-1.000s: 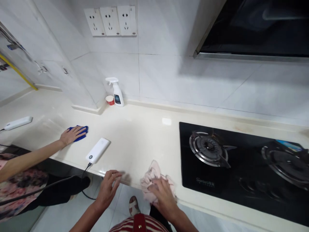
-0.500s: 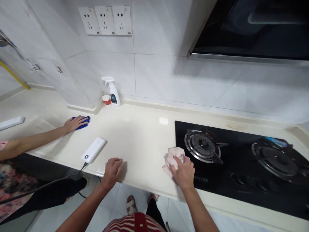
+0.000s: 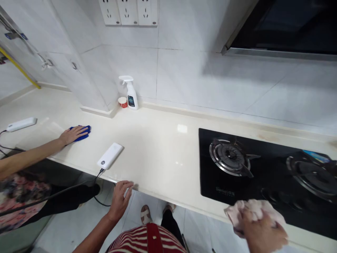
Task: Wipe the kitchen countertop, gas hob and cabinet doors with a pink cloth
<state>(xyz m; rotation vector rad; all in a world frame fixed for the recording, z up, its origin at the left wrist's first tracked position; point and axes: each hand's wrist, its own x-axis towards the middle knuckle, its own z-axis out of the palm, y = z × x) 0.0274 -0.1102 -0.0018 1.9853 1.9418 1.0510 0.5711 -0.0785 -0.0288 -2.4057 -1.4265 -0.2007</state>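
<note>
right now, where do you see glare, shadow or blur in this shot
Head view: white glare spots on the cream countertop; head view: soft shadow on the wall tiles below the range hood; head view: right hand and pale pink cloth blurred, spray bottle noticeably crisper.

The pale cloth [image 3: 255,208] looked like soft, matt fabric, rumpled on its surface; the blue cloth [image 3: 84,134] was matt too. The worktop [image 3: 152,151] was smooth and glossy, catching bright reflections. The hob [image 3: 218,184] had a slick, shiny black top, with polished metal around its near burner [image 3: 230,156]. The spray bottle [image 3: 132,98] and sockets [image 3: 129,15] looked like smooth plastic. The wall tiles [image 3: 189,79] had a soft sheen, and the extractor hood [image 3: 289,30] showed a dark, glassy face above a metal edge.
</note>
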